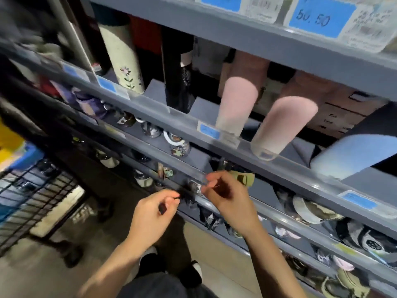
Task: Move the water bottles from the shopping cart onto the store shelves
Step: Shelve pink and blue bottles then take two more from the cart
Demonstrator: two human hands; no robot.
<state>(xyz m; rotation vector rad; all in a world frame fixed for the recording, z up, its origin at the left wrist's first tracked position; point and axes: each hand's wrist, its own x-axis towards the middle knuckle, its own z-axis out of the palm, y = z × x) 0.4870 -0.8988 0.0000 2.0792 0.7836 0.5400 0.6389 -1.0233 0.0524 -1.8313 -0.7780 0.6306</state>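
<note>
Both my hands hover in front of a lower shelf rail. My left hand [155,212] has its fingers loosely curled, thumb against the forefinger, and nothing shows in it. My right hand [225,195] is just to its right, fingers also loosely curled and empty as far as the blur lets me see. On the shelf above stand two pink bottles [236,104], a cream floral bottle [122,61], a black bottle [178,82] and a pale blue bottle [354,153]. The black wire shopping cart [32,190] is at the left; its contents are blurred.
Grey shelves [193,127] with blue price tags run diagonally across the view. The lower shelves hold several small patterned cups and bowls [177,145]. Brown cartons [339,112] stand behind the bottles. Yellow and blue items [15,147] lie beyond the cart. My shoes [191,274] are on the tiled floor.
</note>
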